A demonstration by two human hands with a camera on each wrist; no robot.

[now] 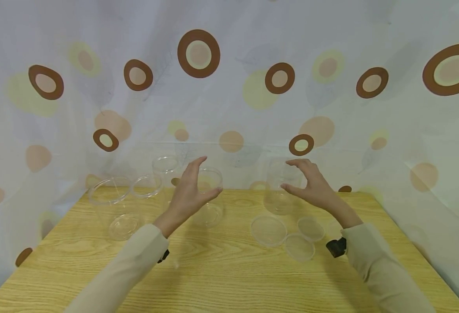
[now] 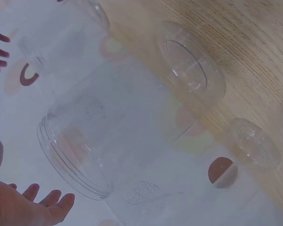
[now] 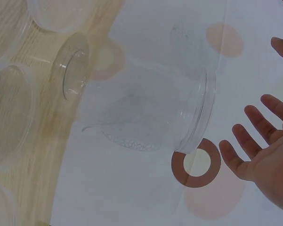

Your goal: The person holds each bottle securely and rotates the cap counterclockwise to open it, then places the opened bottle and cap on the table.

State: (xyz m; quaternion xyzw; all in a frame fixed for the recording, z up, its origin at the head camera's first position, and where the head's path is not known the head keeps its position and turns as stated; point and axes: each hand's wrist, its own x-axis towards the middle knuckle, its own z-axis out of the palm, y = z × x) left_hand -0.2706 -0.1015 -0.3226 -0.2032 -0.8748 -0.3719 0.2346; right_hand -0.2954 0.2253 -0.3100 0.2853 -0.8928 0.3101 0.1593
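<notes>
My left hand [image 1: 188,191] is raised with thumb and fingers spread in a wide curve, in front of a clear plastic jar [image 1: 209,215]. The right hand [image 1: 311,184] mirrors it beside another clear jar [image 1: 278,198], fingers apart and nothing between them. In the left wrist view the fingers [image 2: 61,205] stay off the rim of a jar [image 2: 80,150]. A gap likewise separates the fingers [image 3: 247,141] from the threaded rim of the jar [image 3: 150,108] in the right wrist view. Both jars stand upright.
Several more clear jars [image 1: 113,213] stand at the left of the wooden table [image 1: 221,269]. Three flat round transparent lids [image 1: 269,231] lie in front of the right jar. Behind the table hangs a patterned curtain [image 1: 229,100].
</notes>
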